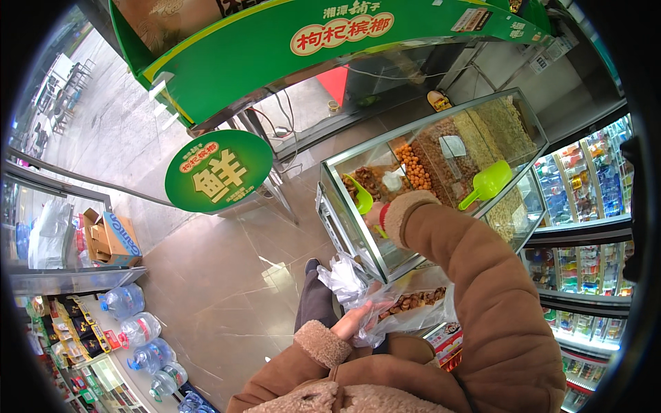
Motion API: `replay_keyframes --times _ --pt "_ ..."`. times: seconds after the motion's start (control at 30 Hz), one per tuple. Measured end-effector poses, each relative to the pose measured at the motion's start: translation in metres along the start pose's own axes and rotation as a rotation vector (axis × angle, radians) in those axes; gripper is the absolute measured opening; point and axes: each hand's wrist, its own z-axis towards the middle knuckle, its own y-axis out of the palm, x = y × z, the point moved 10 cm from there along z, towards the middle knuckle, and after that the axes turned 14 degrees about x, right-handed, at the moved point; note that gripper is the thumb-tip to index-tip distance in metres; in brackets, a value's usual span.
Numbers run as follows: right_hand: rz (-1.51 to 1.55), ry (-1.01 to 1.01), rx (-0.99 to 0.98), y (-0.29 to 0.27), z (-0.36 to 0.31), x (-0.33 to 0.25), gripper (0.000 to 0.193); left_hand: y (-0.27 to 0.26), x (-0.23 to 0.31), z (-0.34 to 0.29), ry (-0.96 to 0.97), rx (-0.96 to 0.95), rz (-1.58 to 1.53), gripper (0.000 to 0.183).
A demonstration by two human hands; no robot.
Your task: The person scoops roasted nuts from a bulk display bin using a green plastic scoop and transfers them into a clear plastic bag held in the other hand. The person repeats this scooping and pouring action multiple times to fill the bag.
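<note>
Head view: the right hand (376, 213) grasps a green scoop (363, 200) inside the glass case (363, 237), near its left edge. The left hand (352, 322) grips a clear bag (372, 330) beside the case's near left corner. A second scoop (491, 181) shows in its right half.

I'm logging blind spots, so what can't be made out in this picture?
In the head view:
Right hand: finger grip, hidden by its own back and the cuff.
Glass case: part of the interior, covered by the right sleeve.
Fridge goods: too small and blurred to identify.
</note>
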Motion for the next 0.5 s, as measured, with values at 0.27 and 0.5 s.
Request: replay_keyframes --times 0.27,0.5 --pt "0.607 0.232 0.111 -0.036 -0.053 0.003 0.040 -0.004 0.008 0.006 0.105 0.036 -0.003 0.066" --pt "1.106 0.343 0.223 -0.067 -0.107 -0.006 0.046 0.000 0.015 0.005 0.099 0.080 0.028 0.065"
